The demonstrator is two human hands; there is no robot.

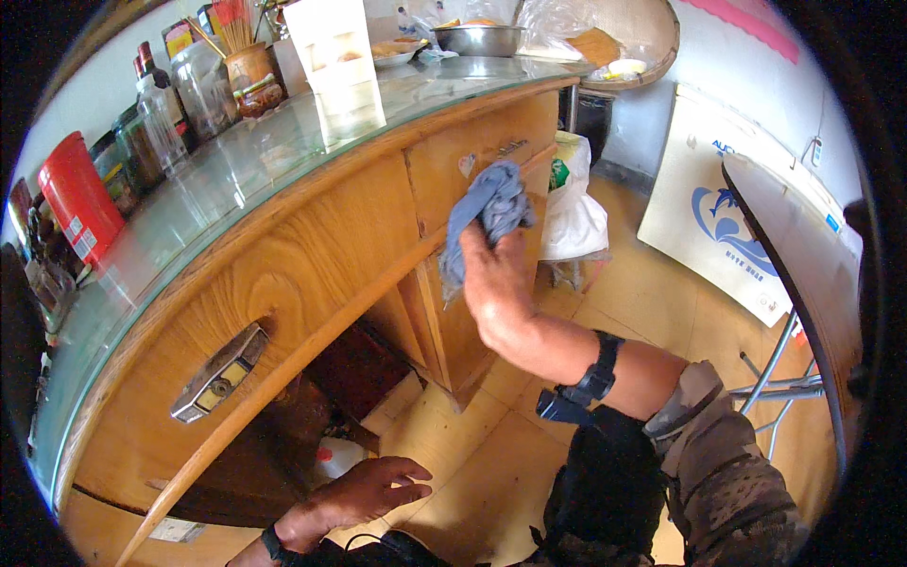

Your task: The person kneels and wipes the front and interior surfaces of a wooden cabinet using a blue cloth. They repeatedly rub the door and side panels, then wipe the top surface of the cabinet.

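My right hand (499,273) grips a crumpled blue-grey cloth (496,195) and holds it against the front of a wooden desk (354,205), on the right-hand drawer just below its metal handle (513,148). The fingertips are partly hidden by the cloth. Low in front of the desk, my left hand (368,489) hangs with fingers apart and nothing in it. A larger metal handle (221,372) is fixed to the wide drawer at left. A glass sheet (269,152) covers the desk top.
On the glass stand a red container (80,198), glass jars (202,88), a cup of sticks (251,78) and a steel bowl (478,40). A white bag (575,212) sits beside the desk. To the right are a white chest freezer (708,205) and a table with metal legs (801,262).
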